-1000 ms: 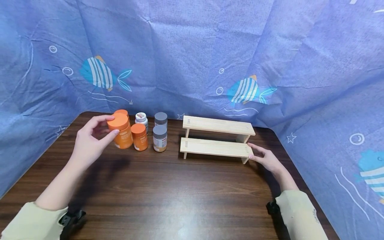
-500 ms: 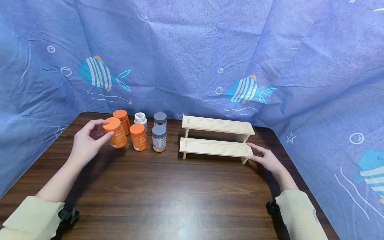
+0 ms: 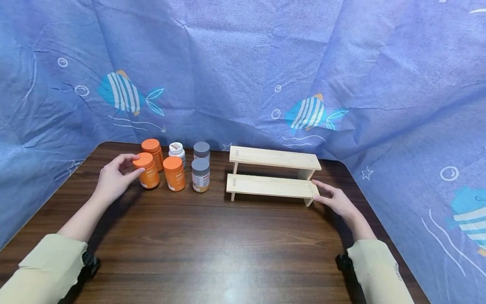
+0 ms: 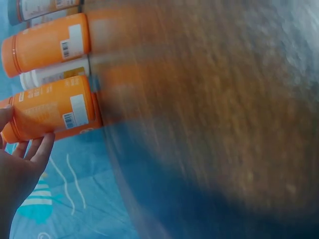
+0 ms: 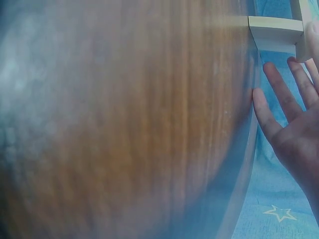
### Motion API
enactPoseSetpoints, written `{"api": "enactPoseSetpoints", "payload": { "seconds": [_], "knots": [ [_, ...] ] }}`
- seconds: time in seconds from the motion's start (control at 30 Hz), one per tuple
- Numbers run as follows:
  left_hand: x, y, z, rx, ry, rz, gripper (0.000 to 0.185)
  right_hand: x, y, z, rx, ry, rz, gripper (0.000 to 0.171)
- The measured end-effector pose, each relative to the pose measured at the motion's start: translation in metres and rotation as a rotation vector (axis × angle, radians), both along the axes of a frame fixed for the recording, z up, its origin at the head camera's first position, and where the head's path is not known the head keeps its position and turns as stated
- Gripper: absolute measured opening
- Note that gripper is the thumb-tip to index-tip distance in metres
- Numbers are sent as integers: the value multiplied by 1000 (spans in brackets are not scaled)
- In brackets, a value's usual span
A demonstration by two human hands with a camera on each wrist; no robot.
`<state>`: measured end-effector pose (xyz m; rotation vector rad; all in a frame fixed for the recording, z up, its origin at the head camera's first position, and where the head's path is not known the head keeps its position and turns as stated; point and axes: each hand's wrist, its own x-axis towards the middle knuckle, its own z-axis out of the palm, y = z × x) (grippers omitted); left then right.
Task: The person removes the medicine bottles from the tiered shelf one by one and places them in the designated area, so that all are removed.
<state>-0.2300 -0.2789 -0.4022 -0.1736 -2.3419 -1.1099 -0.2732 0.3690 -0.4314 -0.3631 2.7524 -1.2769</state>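
Note:
My left hand (image 3: 114, 177) holds an orange jar (image 3: 149, 175) near its lid, thumb in front and fingers round the far side. The jar stands upright, its base at the tabletop, left of a matching orange jar (image 3: 176, 179). Another orange jar (image 3: 156, 157) is partly hidden behind the held one. In the left wrist view, the fingers lie against the side of the held jar (image 4: 55, 109). My right hand (image 3: 338, 200) touches the right end of the lower step of a two-step wooden rack (image 3: 269, 185). Its fingers look straight and spread in the right wrist view.
A white bottle (image 3: 177, 153) and two grey-lidded jars, the front one (image 3: 201, 179) and the rear one (image 3: 202, 150), stand between the orange jars and the rack. Blue fish-print cloth (image 3: 235, 76) hangs behind the dark wooden table (image 3: 228, 245).
The left hand has moved the orange jar left and lowered it to the table, uncovering the orange jar behind. The right hand has stayed at the rack's end.

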Motion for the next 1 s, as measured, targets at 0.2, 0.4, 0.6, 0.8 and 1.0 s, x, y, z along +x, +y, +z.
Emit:
{"api": "enactPoseSetpoints", "payload": {
  "seconds": [0.2,0.4,0.6,0.8,1.0],
  "knots": [
    [-2,-2,-5,-28,-29,-7,35,-1,-3,2,9,16,7,65],
    [-3,-6,-6,-36,-31,-13,35,-3,-7,3,-9,10,12,64],
    [-1,-7,4,-113,-62,-21,37,-6,-8,7,-13,-2,21,65],
    [6,7,27,-216,-61,-49,51,-3,-7,17,-61,16,10,64],
    [25,34,52,-322,-7,-84,58,9,-25,54,182,381,-156,47]
  ]
}}
